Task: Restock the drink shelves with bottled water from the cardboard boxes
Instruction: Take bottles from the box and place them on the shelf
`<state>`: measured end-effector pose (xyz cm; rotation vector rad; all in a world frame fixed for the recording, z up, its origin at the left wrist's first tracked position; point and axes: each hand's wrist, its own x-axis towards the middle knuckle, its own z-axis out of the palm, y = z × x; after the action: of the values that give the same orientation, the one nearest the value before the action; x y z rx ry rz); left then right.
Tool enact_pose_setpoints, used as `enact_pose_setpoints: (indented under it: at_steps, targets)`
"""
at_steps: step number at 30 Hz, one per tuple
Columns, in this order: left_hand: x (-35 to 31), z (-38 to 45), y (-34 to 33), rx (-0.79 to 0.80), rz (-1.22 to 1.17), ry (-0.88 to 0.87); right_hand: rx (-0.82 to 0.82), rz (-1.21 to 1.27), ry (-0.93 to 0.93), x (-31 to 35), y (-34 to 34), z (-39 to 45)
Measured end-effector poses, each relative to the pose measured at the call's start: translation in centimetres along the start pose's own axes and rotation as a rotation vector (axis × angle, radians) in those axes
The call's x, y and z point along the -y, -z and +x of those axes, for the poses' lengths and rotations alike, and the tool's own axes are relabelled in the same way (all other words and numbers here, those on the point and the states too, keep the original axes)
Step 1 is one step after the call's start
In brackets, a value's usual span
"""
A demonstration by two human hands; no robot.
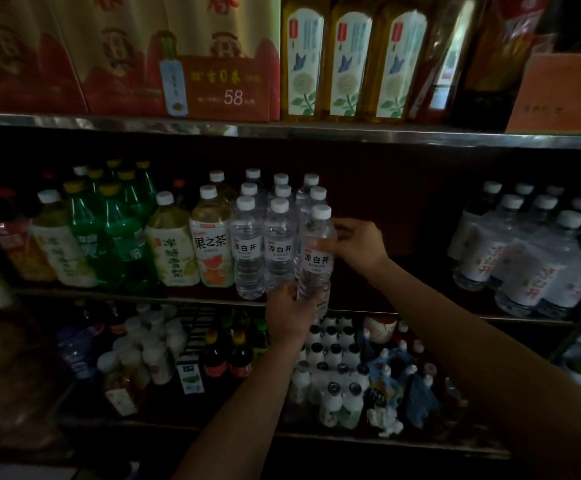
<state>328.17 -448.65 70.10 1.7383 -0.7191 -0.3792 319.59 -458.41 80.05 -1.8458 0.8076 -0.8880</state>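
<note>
A clear water bottle [317,251] with a white cap and white label stands at the front right of a cluster of like water bottles [265,244] on the middle shelf [368,306]. My left hand [287,315] grips its lower part from below. My right hand [358,242] curls round its upper right side at the label. No cardboard box is in view.
Tea and green soda bottles [116,233] stand left of the water. Larger water bottles [531,258] fill the shelf's right end, with a dark gap between. Oil bottles [348,60] and red cartons line the top shelf. Small milk and cola bottles [330,362] crowd the lower shelf.
</note>
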Motion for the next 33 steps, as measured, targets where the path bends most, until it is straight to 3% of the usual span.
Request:
enact_pose_setpoints:
  at_steps: [4,10,20,28,33]
  targets:
    - [1.4,1.3,-2.1,0.003,-0.023,0.187,0.012,-0.005,0.069,-1.5,-0.5,1.5]
    - [1.0,2.5,-3.9,-0.011,-0.292,0.324,0.059,-0.001,0.084,-1.9,-0.4,3.1]
    - [0.7,3.4,-4.4,-0.014,-0.301,0.373,0.062,-0.03,0.093,-2.4,-0.5,4.2]
    - [-0.6,3.0,-3.2,0.077,-0.382,0.523,0.078,-0.04,0.054,-2.1,-0.5,3.4]
    - [-1.0,2.8,-2.0,0.126,-0.341,0.512,0.059,-0.036,0.016,-1.7,-0.4,2.2]
